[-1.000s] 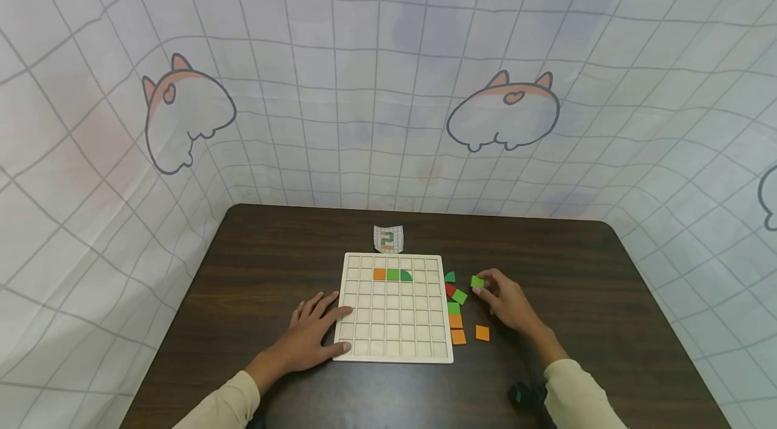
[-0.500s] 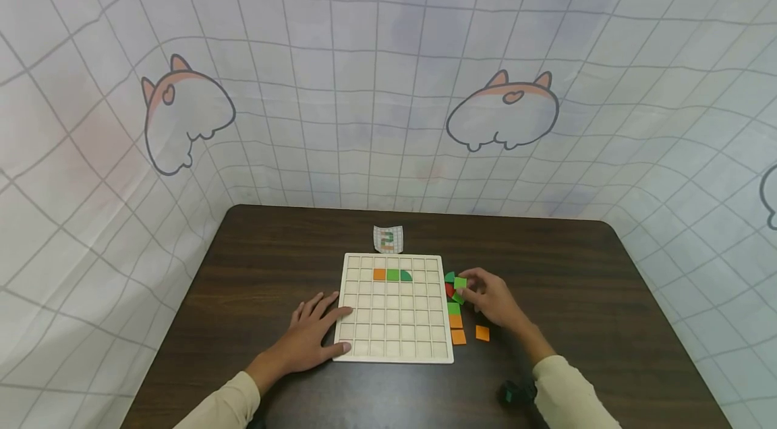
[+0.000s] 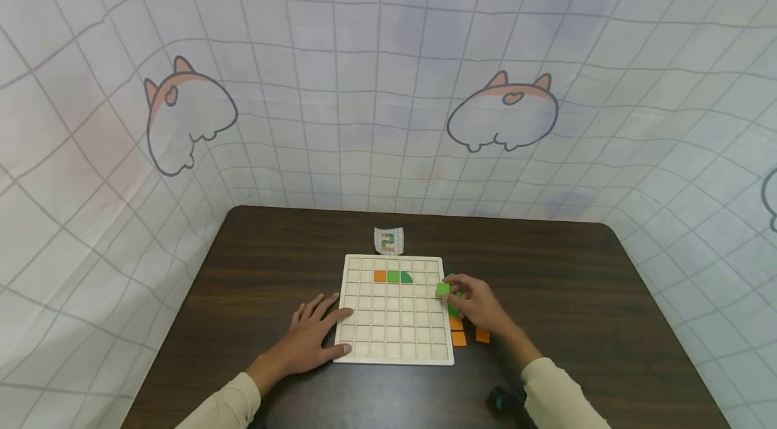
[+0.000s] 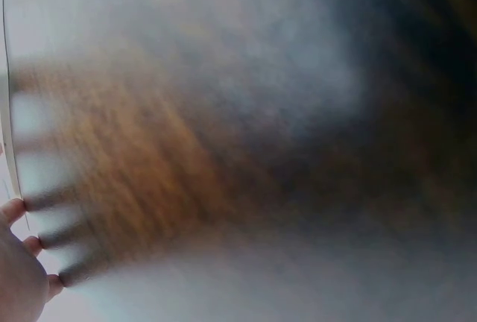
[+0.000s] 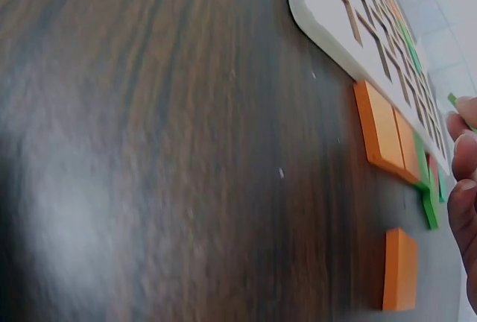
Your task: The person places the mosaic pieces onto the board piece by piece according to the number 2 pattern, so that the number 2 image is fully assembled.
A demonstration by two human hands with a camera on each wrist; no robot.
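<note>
Left hand (image 3: pixel 312 333) palm down at the left edge of the grid board (image 3: pixel 393 318), forearm angled up from near-left of it. Right hand (image 3: pixel 476 304) at the board's right edge, forearm from near-right. Left grip: fingers spread, thumb and index on the board's left side. Right grip: thumb and fingertips pinching a light-green square (image 3: pixel 443 289) over the board's right rim; can't tell if they touch. Surface (image 3: pixel 273 247): dark wood grain. Orange tiles (image 3: pixel 458 339) just right of board, lone orange block (image 3: pixel 482 335) further right. Board's far part: orange square (image 3: pixel 380 276), green square (image 3: pixel 393 276), green quarter-round (image 3: pixel 407 277) in one row. Printed card (image 3: pixel 388 241) just beyond board. Behind: white checked cloth (image 3: pixel 340 112), cartoon animals.
</note>
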